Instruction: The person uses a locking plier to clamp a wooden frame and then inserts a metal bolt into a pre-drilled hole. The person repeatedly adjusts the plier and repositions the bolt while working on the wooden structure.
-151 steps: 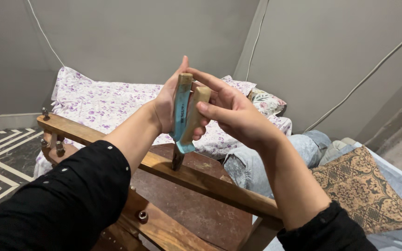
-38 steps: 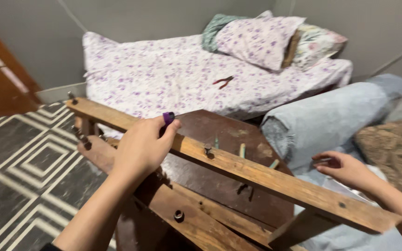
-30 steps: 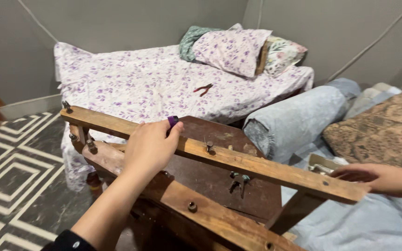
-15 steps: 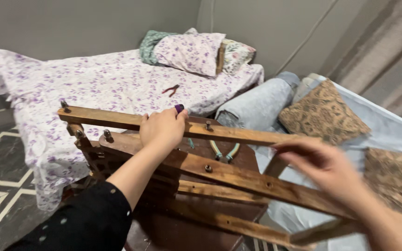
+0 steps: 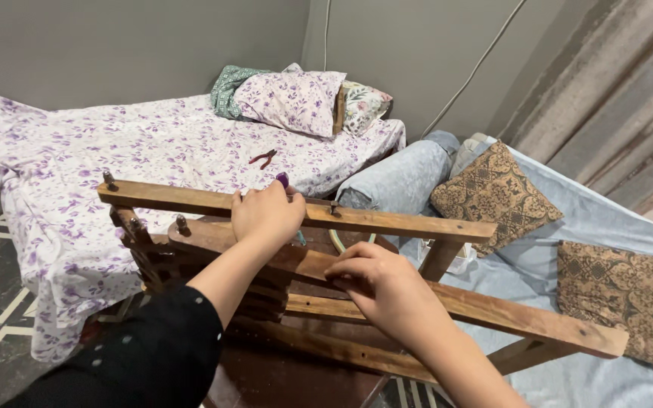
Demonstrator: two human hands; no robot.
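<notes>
Both arms reach forward over a wooden frame (image 5: 387,219) of long rails bolted at the corners. The left hand (image 5: 267,214), in a black sleeve, is curled over the far rail, gripping it. The right hand (image 5: 383,285) is closed over the near rail (image 5: 523,321) — fingers wrapped down its front edge. The frame stands tilted above a dark wooden table (image 5: 296,374), between a bed with a purple-flowered sheet (image 5: 115,151) and a pale blue couch (image 5: 606,219) with patterned cushions. Red-handled pliers (image 5: 263,158) lie on the bed, well beyond the left hand.
</notes>
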